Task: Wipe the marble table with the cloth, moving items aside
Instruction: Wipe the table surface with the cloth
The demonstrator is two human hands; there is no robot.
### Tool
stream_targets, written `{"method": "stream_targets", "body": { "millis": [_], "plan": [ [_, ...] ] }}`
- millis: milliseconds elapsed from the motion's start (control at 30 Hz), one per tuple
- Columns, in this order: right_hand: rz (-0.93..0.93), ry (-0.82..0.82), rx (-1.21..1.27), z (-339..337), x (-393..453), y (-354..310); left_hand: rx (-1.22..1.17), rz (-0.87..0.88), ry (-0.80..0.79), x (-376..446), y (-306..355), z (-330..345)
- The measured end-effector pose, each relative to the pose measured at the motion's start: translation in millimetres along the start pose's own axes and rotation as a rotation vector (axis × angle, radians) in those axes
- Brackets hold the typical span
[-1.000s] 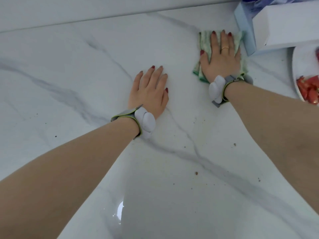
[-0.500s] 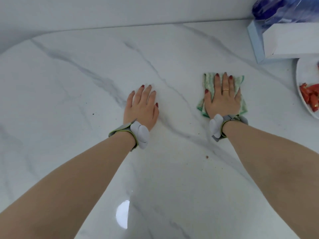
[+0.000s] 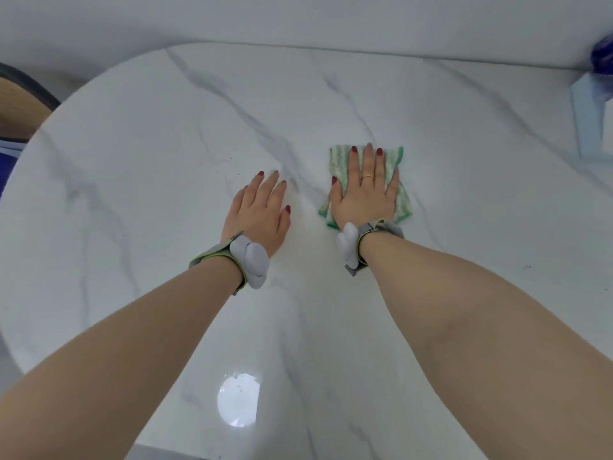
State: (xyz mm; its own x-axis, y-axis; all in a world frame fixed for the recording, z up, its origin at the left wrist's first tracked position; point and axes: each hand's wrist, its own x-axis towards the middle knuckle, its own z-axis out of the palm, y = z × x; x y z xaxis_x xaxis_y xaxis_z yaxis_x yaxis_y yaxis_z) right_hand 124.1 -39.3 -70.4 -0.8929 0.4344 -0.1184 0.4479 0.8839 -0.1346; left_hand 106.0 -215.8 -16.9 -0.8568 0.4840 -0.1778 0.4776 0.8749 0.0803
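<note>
- Right now it's the wiping step, I'd say — right hand (image 3: 363,190) lies flat, fingers straight and together, pressing the cloth (image 3: 338,161) onto the tabletop (image 3: 149,161).
- Left hand (image 3: 258,210) holds nothing; palm down, fingers straight, resting on bare marble just beside the right hand, prob. as a brace.
- Cloth: green-and-white weave w/ darker green edge, folded to a small pad, mostly covered by the right hand; edges peek out past the fingertips and on both sides of the palm.
- Small dark specks show ahead-left of the left hand, and one far right of the right forearm — so some wiping is left, I'd judge.
- Next move calls for steady downward pressure and sliding the pad toward those specks.
- Pale blue box (image 3: 588,121) sits well off to the right — may need shifting aside when the cloth gets there.
</note>
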Motion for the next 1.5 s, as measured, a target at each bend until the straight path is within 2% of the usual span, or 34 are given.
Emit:
{"method": "stream_targets", "body": {
  "millis": [67,167,233,567,667,767,1033,1233,1367,1500],
  "plan": [
    [-0.068,0.017,0.001,2,-8,-17,0.005,-0.052,-0.011,-8,-15,-1],
    [-0.207,-0.030,-0.013,1,-12,-9,-0.003,-0.091,-0.026,-10,-24,1],
    [-0.230,-0.027,-0.024,-1,-12,4,0.004,-0.099,-0.022,-11,-31,3],
    [0.207,0.013,-0.020,-3,-20,40,-0.061,-0.079,-0.020,-3,-61,13],
    [0.320,0.030,-0.008,0,-17,21,-0.078,-0.033,0.013,4,-78,12],
    [0.326,0.024,-0.013,4,-16,-6,-0.078,-0.010,0.030,7,-94,11],
    [0.144,0.080,-0.023,19,11,-129,0.028,0.098,0.068,11,-165,11],
    [-0.053,0.023,-0.036,28,20,-202,0.013,0.071,0.076,11,-209,7],
    [-0.109,-0.023,-0.061,23,19,-199,0.006,0.049,0.054,11,-237,4],
    [0.100,-0.003,-0.066,21,8,-169,0.003,0.029,0.054,11,-259,4]
  ]
}}
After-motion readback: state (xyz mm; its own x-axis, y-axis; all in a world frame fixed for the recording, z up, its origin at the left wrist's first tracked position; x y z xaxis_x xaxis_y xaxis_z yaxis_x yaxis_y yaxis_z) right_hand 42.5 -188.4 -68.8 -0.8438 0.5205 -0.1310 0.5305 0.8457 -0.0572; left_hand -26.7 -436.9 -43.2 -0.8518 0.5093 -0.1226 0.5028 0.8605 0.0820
